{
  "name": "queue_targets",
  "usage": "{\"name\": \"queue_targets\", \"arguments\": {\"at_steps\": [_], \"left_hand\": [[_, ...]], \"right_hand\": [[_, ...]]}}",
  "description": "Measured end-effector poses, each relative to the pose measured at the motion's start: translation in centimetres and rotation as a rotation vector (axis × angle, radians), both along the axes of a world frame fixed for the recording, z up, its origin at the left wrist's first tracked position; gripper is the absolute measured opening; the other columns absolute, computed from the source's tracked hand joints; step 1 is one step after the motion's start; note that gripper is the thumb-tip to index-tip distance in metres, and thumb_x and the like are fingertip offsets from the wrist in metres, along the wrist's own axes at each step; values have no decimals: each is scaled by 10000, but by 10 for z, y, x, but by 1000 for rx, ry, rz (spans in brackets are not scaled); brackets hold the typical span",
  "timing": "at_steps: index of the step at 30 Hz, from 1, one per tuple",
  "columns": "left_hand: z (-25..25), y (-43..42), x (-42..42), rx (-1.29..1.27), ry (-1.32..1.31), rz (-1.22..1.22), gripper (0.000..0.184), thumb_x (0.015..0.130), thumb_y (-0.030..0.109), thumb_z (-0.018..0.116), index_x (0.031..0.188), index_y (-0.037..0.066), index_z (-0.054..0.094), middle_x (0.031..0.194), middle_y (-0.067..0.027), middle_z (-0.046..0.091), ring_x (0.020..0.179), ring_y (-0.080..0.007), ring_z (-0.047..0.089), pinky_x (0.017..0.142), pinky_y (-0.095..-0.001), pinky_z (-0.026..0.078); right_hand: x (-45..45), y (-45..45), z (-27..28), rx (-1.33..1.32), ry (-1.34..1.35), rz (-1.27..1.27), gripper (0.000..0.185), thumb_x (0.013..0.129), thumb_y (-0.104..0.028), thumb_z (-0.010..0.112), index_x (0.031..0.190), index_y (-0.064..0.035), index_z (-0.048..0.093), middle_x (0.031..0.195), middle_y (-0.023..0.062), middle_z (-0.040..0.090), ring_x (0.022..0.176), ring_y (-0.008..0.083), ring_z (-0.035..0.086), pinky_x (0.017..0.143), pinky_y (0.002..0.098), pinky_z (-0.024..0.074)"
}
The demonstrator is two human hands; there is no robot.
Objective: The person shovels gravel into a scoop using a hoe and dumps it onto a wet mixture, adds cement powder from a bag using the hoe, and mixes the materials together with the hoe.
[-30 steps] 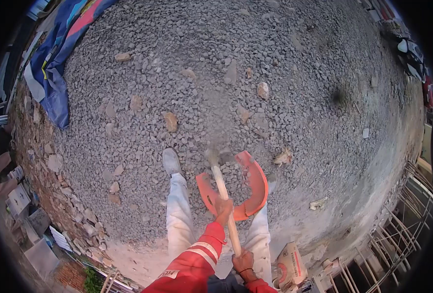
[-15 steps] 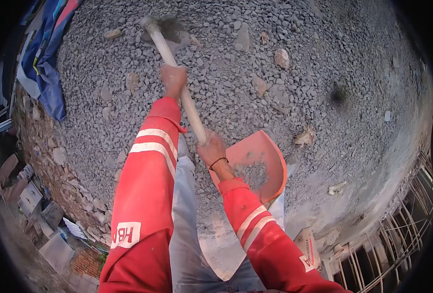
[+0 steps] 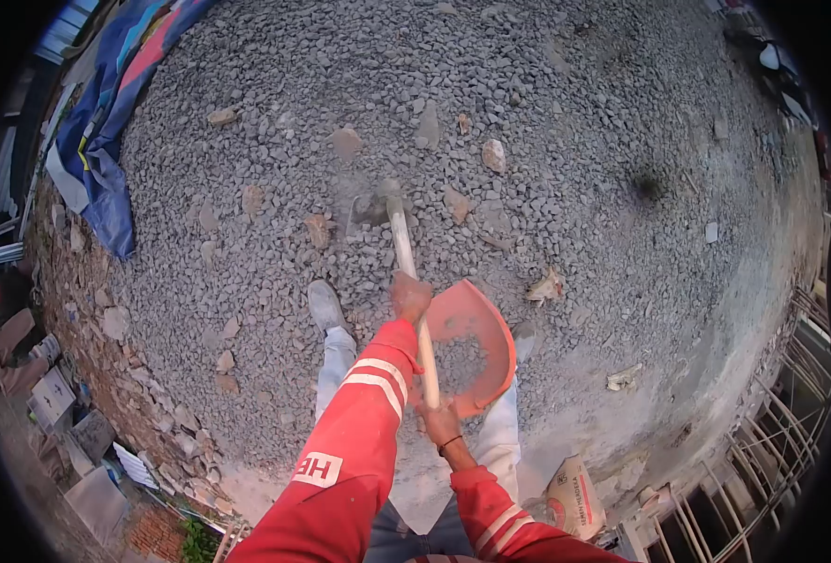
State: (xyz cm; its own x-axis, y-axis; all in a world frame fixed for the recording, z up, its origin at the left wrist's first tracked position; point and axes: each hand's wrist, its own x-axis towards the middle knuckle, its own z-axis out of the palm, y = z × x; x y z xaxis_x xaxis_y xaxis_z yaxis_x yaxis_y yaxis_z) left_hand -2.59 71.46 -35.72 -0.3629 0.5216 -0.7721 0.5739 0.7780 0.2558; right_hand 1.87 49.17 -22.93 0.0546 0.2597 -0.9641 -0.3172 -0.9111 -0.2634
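A hoe with a pale wooden handle [image 3: 402,242] slants across the middle of the head view. Its dusty metal blade [image 3: 370,208] rests in the grey gravel [image 3: 275,178], partly hidden by dust or stones. My left hand [image 3: 411,296] is wrapped round the middle of the handle. Lower down, near the handle's end, my right hand [image 3: 442,422] grips it too. Beneath the handle, between my feet, lies an orange-red plastic scoop-shaped pan [image 3: 502,328] with some gravel in it. The handle and my hands cover its left side.
My shoe [image 3: 324,305] stands on the gravel left of the pan. Larger stones [image 3: 493,156] lie about. A blue tarp [image 3: 106,202] is at upper left, with rubble [image 3: 115,324] along that side. At lower right are a cement bag [image 3: 575,497] and a frame of thin rods [image 3: 753,460].
The hoe's blade has come nearer to the pan and my feet, drawn back across the gravel. Both hands stay on the handle. The view has shifted, showing my left shoe more fully.
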Motion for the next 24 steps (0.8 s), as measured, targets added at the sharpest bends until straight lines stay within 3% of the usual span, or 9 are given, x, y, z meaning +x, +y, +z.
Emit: {"name": "queue_targets", "arguments": {"at_steps": [3, 5, 8, 13, 14, 17, 18, 20, 24], "left_hand": [[13, -124, 29, -96, -111, -52, 539, 744, 172, 741, 1166, -82, 524, 1090, -310, 638, 1026, -480, 628, 929, -501, 496], [47, -190, 31, -153, -121, -73, 554, 761, 207, 738, 1184, -73, 517, 1062, -289, 648, 989, -451, 644, 920, -480, 497], [59, -246, 25, -109, -250, 23, 476, 812, 243, 705, 1150, -58, 557, 995, -261, 657, 903, -412, 659, 846, -468, 499], [65, -136, 8, 6, -520, -128, 315, 941, 283, 569, 990, -21, 638, 857, -192, 672, 802, -348, 662, 721, -458, 479], [52, -105, 10, 63, -545, -101, 325, 966, 291, 531, 957, -12, 647, 833, -177, 674, 797, -333, 664, 708, -455, 476], [-38, -21, 29, 424, -107, -671, 241, 880, 204, 595, 993, -4, 642, 906, -201, 688, 846, -378, 670, 797, -473, 516], [-72, 10, 42, 354, -26, -835, 332, 812, 129, 624, 1121, 12, 587, 990, -187, 663, 939, -380, 649, 817, -491, 500], [-117, 68, 72, 604, -12, -1115, 478, 763, 50, 618, 1236, 19, 556, 1217, -192, 586, 1128, -404, 565, 903, -474, 478], [-211, 121, 100, 877, 88, -1612, 545, 764, 78, 658, 1295, 163, 564, 1360, -101, 511, 1271, -356, 464, 1014, -544, 384]], "right_hand": [[2, -112, 50, -204, 95, -282, 96, 871, -65, 623, 888, -82, 530, 579, 25, 493, 422, 150, 480, 376, 304, 397], [13, -156, 93, -246, -38, 15, 118, 804, -75, 654, 863, -63, 552, 589, 43, 515, 480, 187, 528, 446, 361, 448], [19, -208, 114, 41, -419, 567, 181, 719, -103, 684, 846, -30, 577, 604, 88, 547, 557, 234, 571, 546, 410, 481], [37, -132, 114, 21, -459, 440, 224, 700, -146, 696, 845, -10, 592, 656, 158, 600, 635, 326, 614, 618, 436, 494], [44, -122, 107, 67, -497, 429, 221, 709, -150, 695, 851, -15, 594, 664, 168, 606, 642, 341, 619, 617, 439, 495], [70, -87, 89, 259, -795, 499, 203, 719, -118, 686, 871, -25, 587, 689, 187, 610, 660, 386, 626, 611, 450, 495], [82, -82, 78, 192, -766, 489, 183, 716, -103, 683, 857, -38, 585, 691, 176, 608, 658, 388, 623, 606, 447, 498], [108, -76, 53, 69, -709, 471, 153, 710, -73, 677, 828, -65, 579, 695, 154, 605, 654, 393, 617, 595, 442, 505], [134, -79, 7, -52, -776, 522, 154, 721, -70, 674, 815, -53, 553, 709, 168, 605, 654, 393, 619, 596, 440, 507]]}}
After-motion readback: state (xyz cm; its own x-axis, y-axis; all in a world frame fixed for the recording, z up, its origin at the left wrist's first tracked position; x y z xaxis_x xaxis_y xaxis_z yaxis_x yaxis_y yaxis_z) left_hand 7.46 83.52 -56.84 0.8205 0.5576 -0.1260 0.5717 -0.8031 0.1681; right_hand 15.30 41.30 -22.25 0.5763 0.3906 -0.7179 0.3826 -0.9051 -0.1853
